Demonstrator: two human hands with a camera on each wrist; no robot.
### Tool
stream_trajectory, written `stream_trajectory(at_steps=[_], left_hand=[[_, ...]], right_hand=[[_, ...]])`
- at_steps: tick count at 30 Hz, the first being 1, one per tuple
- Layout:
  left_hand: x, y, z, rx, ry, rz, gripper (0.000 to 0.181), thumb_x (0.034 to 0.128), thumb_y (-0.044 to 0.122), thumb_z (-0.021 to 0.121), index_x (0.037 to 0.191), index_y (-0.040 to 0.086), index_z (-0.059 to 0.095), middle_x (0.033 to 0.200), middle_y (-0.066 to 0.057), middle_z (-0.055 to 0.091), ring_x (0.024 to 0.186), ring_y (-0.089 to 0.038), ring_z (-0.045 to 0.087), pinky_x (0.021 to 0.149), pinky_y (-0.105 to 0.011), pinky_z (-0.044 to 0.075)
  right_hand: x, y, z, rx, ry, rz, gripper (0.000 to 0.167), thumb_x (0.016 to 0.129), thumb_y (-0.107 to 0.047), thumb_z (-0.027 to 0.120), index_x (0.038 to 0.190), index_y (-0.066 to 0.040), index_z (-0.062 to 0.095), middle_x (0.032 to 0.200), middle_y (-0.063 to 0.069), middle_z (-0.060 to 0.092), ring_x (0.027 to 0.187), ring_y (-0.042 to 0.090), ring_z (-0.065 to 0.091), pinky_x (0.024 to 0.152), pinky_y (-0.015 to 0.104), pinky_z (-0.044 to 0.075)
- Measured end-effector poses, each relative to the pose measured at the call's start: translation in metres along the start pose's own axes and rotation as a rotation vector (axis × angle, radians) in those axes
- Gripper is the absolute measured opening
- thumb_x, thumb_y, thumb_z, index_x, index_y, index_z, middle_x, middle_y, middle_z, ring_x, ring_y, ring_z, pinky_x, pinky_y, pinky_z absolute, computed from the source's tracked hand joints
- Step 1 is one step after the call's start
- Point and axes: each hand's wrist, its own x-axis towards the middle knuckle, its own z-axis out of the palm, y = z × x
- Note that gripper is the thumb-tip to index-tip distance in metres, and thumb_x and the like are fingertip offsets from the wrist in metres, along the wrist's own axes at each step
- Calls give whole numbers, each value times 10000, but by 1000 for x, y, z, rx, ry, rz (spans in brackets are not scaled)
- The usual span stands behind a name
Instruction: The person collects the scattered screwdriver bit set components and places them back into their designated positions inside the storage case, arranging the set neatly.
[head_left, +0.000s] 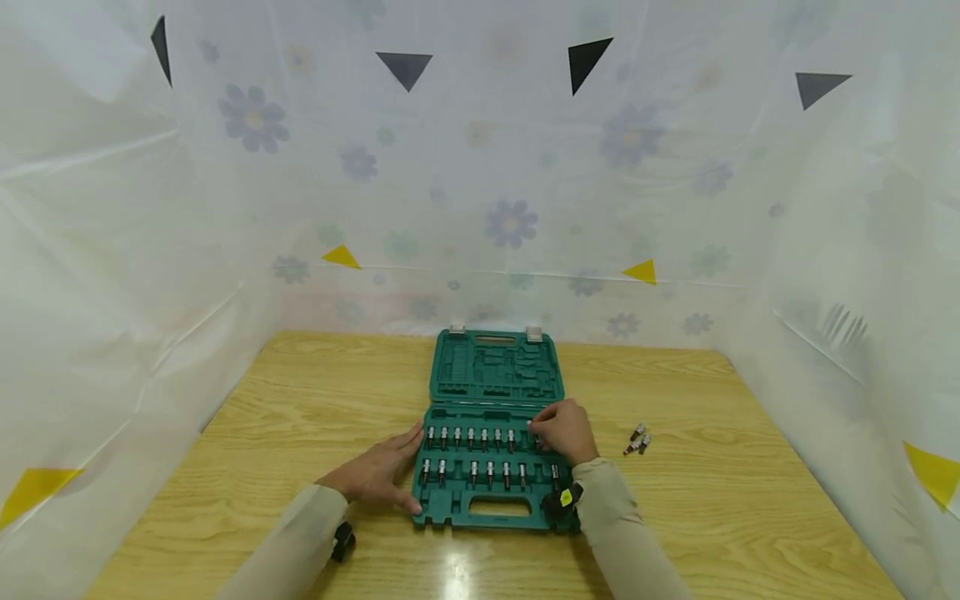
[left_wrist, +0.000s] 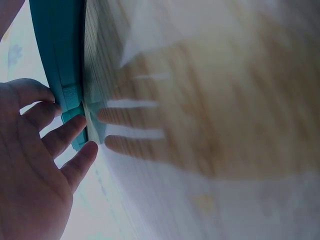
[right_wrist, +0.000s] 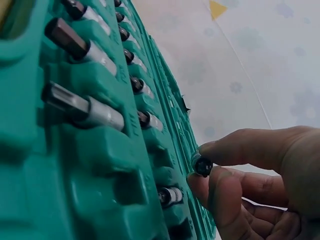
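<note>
A green tool case (head_left: pixel 442 504) lies open on the wooden table, its lid (head_left: pixel 497 385) folded back behind it. Two rows of bit sockets (head_left: pixel 471 438), silver with dark tips, sit in its molded slots. My left hand (head_left: pixel 378 471) rests against the case's left side, fingers extended; the left wrist view shows its fingertips (left_wrist: pixel 75 127) at the green edge. Over the right end of the upper row, my right hand (head_left: pixel 568 432) pinches a small bit socket (right_wrist: pixel 202 165) between thumb and fingers. Below it, another bit socket (right_wrist: pixel 170 196) sits in a slot.
Several loose bit sockets (head_left: pixel 637 439) lie on the table (head_left: pixel 720 500) right of the case. White floral sheeting (head_left: pixel 510 167) encloses the back and sides. The case has a handle cutout (head_left: pixel 498 499) at its front edge. A black wrist device (head_left: pixel 561 500) overhangs the case's front right corner.
</note>
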Motion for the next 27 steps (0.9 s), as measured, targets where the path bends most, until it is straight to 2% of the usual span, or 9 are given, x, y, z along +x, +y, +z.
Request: stream_trajectory(at_steps=[9, 27], left_hand=[[0, -1, 1, -2, -1, -6, 1157, 737, 565, 758, 1521, -34, 156, 1604, -171, 69, 1427, -399, 191, 1096, -557, 266], [0, -2, 1, 5, -4, 2, 1157, 742, 582, 743, 1522, -33, 151, 1604, -171, 59, 1432, -389, 181, 1099, -555, 261]], right_hand=[[-1, -3, 8, -99, -16, -4, 79, 836, -57, 713, 791, -9, 757, 585, 36, 630, 467, 139, 575, 489, 312, 502], [-4, -11, 9, -137, -42, -12, 121, 803, -50, 745, 688, -11, 738, 550, 65, 643, 422, 132, 573, 468, 310, 519]])
